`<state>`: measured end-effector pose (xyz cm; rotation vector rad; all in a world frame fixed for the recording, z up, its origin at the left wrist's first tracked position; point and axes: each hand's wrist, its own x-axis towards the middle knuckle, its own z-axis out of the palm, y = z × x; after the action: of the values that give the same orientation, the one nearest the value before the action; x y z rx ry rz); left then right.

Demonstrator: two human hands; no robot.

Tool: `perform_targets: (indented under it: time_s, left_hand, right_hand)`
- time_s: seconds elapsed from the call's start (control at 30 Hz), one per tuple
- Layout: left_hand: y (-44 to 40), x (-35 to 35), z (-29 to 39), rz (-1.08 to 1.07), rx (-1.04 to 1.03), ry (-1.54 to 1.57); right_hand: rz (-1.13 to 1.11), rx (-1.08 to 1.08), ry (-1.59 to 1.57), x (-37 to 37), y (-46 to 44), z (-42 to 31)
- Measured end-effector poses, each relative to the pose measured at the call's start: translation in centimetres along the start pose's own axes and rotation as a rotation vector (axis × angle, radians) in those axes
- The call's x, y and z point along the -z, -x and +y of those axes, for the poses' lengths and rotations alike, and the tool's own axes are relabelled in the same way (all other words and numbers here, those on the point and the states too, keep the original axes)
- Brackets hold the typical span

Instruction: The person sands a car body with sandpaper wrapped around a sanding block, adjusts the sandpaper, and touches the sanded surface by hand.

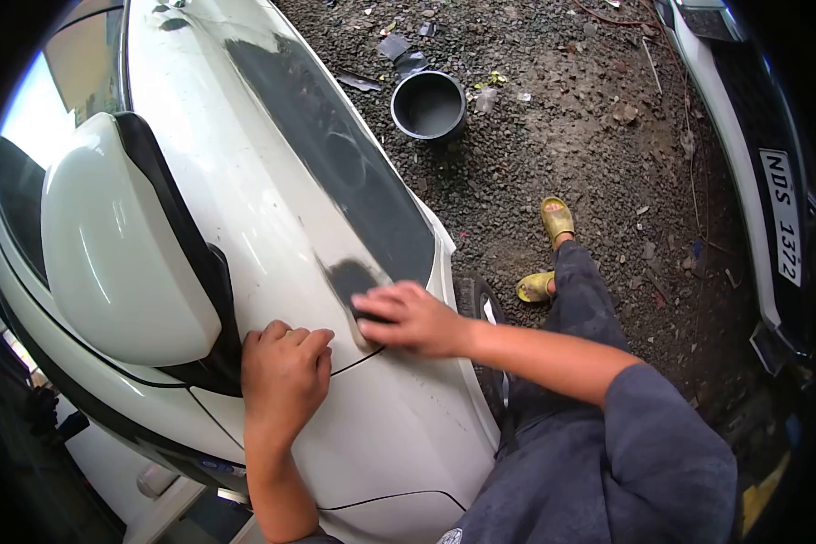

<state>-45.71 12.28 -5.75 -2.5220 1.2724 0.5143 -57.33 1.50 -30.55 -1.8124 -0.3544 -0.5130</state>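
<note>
My right hand (412,319) is closed over a dark sanding pad (372,311), mostly hidden under the fingers, and presses it to the white car body (399,399). Just above the pad lies a small dull grey patch (352,275). A much longer dark grey patch (344,159) runs along the door panel, with pale smears across it. My left hand (286,367) rests on the white panel beside the side mirror (122,245), its fingers bent and apart, holding nothing that I can see.
On the gravel (535,109) stands a black bucket (429,138) near scraps of litter. A wheel (480,335) shows by my legs, and my feet wear yellow slides (558,218). Another vehicle with a licence plate (780,218) is parked at the right.
</note>
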Motion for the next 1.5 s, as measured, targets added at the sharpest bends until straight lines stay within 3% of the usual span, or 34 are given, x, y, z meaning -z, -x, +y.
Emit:
perform_targets:
  time_s: [0.17,0.3,0.4,0.57,0.77,0.87,0.97,1.1,1.17,1.27,1.37,1.5]
  left_hand:
    - [0.1,-0.2,0.1,0.013,-0.001,-0.014]
    - [0.0,0.1,0.1,0.002,0.009,0.01]
    - [0.1,0.0,0.1,0.004,0.005,0.01]
    - [0.2,0.0,0.1,0.021,0.005,-0.003]
    - [0.1,0.2,-0.1,0.016,-0.007,0.02]
    - [0.2,0.1,-0.1,0.003,-0.009,0.012]
    - [0.2,0.0,-0.1,0.0,-0.001,-0.002]
    - [0.1,0.0,-0.1,0.01,-0.016,0.008]
    - [0.1,0.2,0.0,0.001,-0.01,0.014]
    - [0.1,0.1,-0.1,0.003,-0.004,0.011]
    - [0.1,0.0,0.0,0.014,-0.004,0.008]
    - [0.1,-0.1,-0.2,0.02,-0.017,0.009]
  right_hand:
    - [0.166,-0.155,0.035,-0.5,-9.0,3.0]
    - [-0.004,-0.042,0.001,-0.4,-0.6,-0.7]
    - [0.001,0.002,-0.018,-0.2,0.0,-0.2]
    - [0.154,-0.1,0.021,-0.4,-10.8,4.2]
    - [-0.04,-0.019,-0.036,-0.3,1.0,-1.0]
    - [0.032,0.055,0.045,-0.8,-3.1,2.6]
    - [0.145,-0.042,0.014,-0.2,-10.7,4.9]
    - [0.121,-0.001,0.024,-0.9,-4.8,1.9]
    - [-0.009,0.003,0.017,-0.3,0.6,-0.6]
    - [-0.003,0.117,0.073,0.0,-1.1,0.9]
    - [0.118,-0.026,0.051,-0.3,-8.5,3.5]
    - [0.146,-0.048,0.044,-0.9,-6.2,2.1]
